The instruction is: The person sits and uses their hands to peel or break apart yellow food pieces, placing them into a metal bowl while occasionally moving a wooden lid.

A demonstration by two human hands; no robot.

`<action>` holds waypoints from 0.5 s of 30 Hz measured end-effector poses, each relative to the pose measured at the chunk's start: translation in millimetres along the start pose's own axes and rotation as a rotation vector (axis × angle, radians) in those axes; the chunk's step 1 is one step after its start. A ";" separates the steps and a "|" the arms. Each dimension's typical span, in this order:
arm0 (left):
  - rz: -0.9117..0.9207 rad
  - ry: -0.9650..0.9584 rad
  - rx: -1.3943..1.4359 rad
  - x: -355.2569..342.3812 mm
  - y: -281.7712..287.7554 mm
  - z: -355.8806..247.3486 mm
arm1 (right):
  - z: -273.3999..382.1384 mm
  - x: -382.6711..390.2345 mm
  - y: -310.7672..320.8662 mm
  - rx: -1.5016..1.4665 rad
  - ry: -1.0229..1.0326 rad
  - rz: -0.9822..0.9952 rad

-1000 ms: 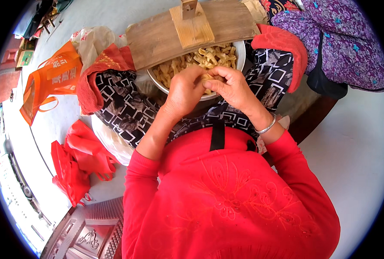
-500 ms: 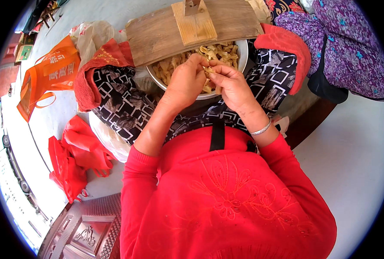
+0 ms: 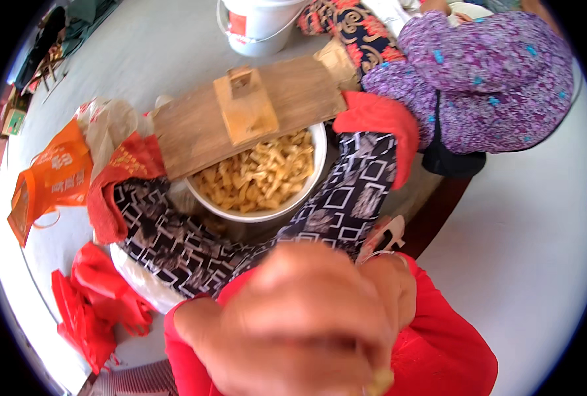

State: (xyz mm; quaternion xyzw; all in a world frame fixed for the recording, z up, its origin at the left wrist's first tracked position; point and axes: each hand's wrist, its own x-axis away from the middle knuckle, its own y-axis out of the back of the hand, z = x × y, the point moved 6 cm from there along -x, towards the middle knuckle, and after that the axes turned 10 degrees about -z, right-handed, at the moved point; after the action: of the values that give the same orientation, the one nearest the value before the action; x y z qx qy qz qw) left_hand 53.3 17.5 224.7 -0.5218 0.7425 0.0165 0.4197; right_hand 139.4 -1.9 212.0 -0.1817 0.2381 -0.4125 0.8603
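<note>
My left hand is raised close to the camera and blurred, its fingers curled. A small yellowish piece shows at its lower right edge, too smeared to name. Partly behind it, my right hand is close to or touching it, and its fingers are hidden. Beyond both hands, a round metal basin between my knees holds many yellow-brown, strip-like pieces. Across the basin's far side lies a wooden board, with a lighter wooden block on top.
Red cloths cover my knees in patterned trousers. Orange and red bags lie at left. A white bucket stands at the back. To the right sits another person in purple flowered clothing, near a dark wooden edge.
Both hands have left the basin and come up close to the camera. The view has shifted, bringing the bucket and more of the other person into sight.
</note>
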 end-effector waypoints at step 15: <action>0.031 0.044 0.265 -0.6 -20.3 5.8 | -8.3 0.5 -18.8 0.019 0.072 0.252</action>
State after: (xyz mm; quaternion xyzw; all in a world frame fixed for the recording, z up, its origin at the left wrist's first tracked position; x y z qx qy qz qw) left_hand 72.9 11.3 229.7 -0.4503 0.7552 -0.0866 0.4684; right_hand 123.3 -14.4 214.7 -0.1271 0.2857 -0.3094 0.8981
